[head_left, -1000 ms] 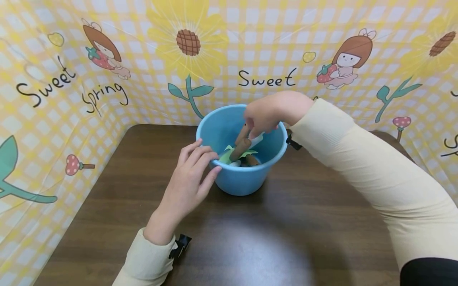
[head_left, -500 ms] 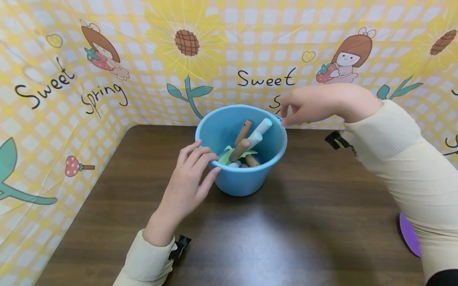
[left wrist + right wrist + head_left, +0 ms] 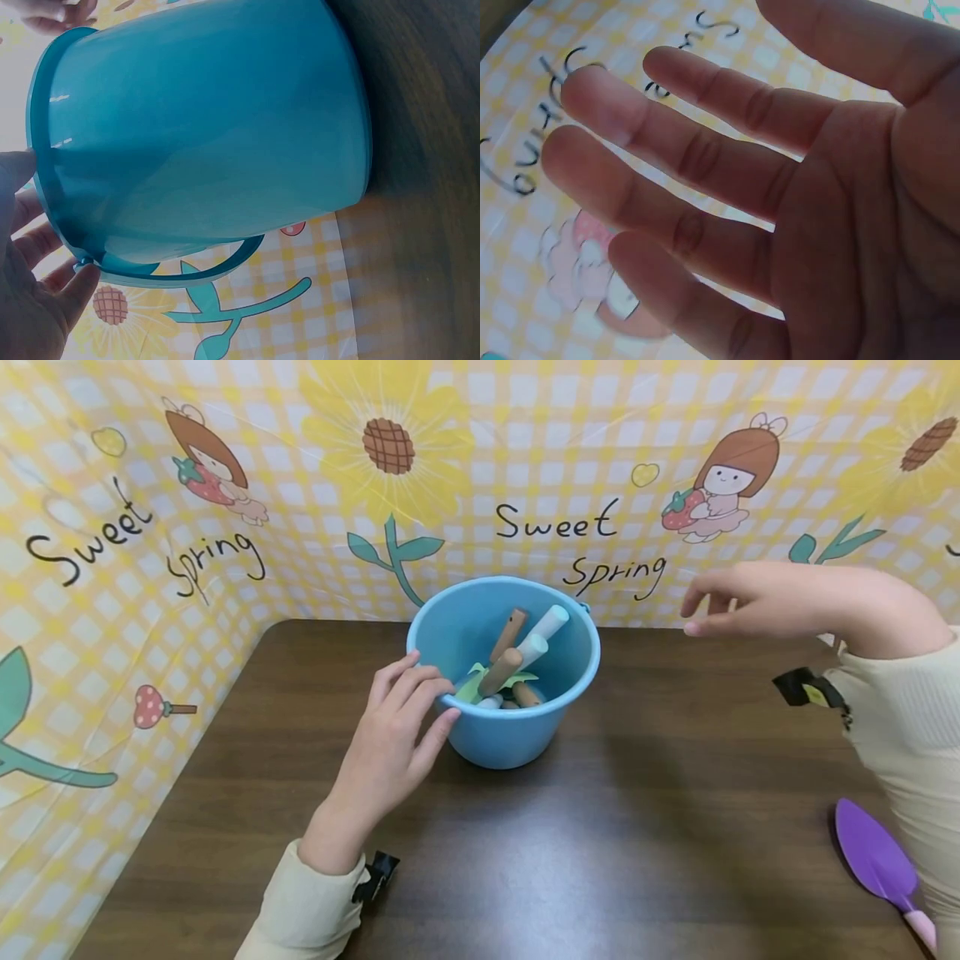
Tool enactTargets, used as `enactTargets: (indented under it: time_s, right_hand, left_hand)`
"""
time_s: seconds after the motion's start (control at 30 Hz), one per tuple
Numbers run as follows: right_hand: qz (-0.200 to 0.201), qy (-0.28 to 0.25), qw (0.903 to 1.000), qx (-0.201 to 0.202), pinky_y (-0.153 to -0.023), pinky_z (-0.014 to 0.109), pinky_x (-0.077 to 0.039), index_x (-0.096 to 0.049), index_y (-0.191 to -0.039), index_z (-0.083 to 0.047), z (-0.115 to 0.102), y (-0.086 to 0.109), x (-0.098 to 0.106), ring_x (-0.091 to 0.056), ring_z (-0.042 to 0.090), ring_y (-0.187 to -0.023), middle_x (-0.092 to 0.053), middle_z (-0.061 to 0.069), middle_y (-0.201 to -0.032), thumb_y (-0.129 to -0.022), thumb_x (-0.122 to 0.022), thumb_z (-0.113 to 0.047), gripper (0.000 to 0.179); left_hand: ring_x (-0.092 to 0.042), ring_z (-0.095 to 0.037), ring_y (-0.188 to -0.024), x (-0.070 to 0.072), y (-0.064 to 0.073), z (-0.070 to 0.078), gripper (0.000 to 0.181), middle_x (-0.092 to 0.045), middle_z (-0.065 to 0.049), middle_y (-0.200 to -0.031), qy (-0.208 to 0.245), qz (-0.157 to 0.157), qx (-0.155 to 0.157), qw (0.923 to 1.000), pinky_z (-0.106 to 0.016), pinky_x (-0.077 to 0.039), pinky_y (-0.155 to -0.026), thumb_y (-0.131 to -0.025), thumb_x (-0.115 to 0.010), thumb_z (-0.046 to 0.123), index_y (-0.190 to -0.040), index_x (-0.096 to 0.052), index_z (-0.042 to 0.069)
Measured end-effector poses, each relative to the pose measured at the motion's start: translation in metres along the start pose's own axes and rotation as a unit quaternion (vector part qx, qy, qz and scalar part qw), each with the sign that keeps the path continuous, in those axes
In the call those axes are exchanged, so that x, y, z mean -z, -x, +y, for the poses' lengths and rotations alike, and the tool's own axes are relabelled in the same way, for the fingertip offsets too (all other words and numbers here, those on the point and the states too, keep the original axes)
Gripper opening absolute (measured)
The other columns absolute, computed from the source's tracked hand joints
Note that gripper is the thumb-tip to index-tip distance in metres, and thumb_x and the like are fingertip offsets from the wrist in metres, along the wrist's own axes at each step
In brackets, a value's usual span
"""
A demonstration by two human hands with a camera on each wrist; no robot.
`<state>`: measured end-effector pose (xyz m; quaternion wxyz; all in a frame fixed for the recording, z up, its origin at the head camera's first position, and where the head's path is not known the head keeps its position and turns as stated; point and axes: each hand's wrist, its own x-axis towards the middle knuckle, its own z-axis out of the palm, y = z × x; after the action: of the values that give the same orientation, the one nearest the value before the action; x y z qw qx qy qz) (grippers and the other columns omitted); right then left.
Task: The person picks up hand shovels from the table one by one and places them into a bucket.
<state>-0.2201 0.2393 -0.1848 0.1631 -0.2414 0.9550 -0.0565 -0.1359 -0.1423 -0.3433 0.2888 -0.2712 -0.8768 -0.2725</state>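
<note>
A light blue bucket (image 3: 506, 739) stands upright at the back middle of the table. Inside lean brown rod-like pieces (image 3: 500, 672) and pale blue rods (image 3: 551, 621), with a light green leaf-shaped piece (image 3: 470, 687) among them; their lower ends are hidden. My left hand (image 3: 390, 727) holds the bucket's near left rim, fingertips over the edge and thumb at the outside. In the left wrist view that hand lies by the rim (image 3: 41, 112), close to where the handle (image 3: 202, 277) joins. My right hand (image 3: 780, 602) hovers right of the bucket, its fingers loosely spread, holding nothing.
A purple toy shovel (image 3: 873, 852) with a pink handle lies on the dark wooden table (image 3: 637, 860) at the right, partly behind the right sleeve (image 3: 911, 752). A yellow checked cloth (image 3: 300, 527) with printed flowers and figures lines the back and left side.
My right hand has come up out of the bucket and moved right, away from it. The rods inside and the purple shovel have come into sight. My left hand stays on the rim.
</note>
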Motion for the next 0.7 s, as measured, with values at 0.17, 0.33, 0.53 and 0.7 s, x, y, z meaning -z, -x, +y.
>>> enactTargets:
  time_s: [0.17,0.33,0.53,0.7]
  right_hand:
    - [0.008,-0.034,0.9992,-0.017,-0.068,0.031,-0.049,-0.058,-0.126,-0.008,0.026,0.019,-0.015,-0.061,0.015,-0.088,-0.066,0.001,-0.1,-0.103,-0.056,-0.024,0.028]
    - [0.033,-0.046,0.9972,-0.048,-0.067,0.026,-0.05,-0.058,-0.128,-0.004,0.053,0.042,-0.033,-0.065,0.018,-0.093,-0.069,0.004,-0.111,-0.103,-0.054,-0.024,0.032]
    - [0.032,-0.054,0.9941,-0.089,-0.063,0.023,-0.05,-0.055,-0.128,0.008,0.086,0.071,-0.057,-0.062,0.004,-0.078,-0.071,0.006,-0.103,-0.104,-0.052,-0.023,0.039]
    - [0.081,-0.09,0.9844,-0.128,-0.059,0.02,-0.049,-0.055,-0.124,0.011,0.123,0.094,-0.086,-0.057,-0.002,-0.066,-0.071,0.002,-0.089,-0.102,-0.054,-0.019,0.037]
  left_hand:
    - [-0.043,-0.037,-0.134,0.0,0.002,-0.001,0.023,-0.063,-0.012,-0.118,-0.003,0.001,0.003,1.0,-0.051,-0.041,-0.114,-0.092,-0.072,0.017,-0.111,-0.066,0.005]
    - [-0.044,-0.037,-0.133,-0.001,0.001,-0.002,0.023,-0.063,-0.012,-0.117,-0.002,0.007,-0.006,1.0,-0.051,-0.038,-0.116,-0.092,-0.072,0.016,-0.11,-0.066,0.005]
    - [-0.045,-0.038,-0.132,0.0,0.001,-0.002,0.023,-0.063,-0.012,-0.117,-0.003,0.008,-0.005,0.9999,-0.051,-0.038,-0.116,-0.092,-0.072,0.016,-0.11,-0.066,0.004]
    - [-0.045,-0.038,-0.133,0.001,0.001,-0.002,0.022,-0.063,-0.012,-0.117,-0.004,0.004,-0.001,1.0,-0.051,-0.039,-0.116,-0.092,-0.071,0.017,-0.111,-0.066,0.005]
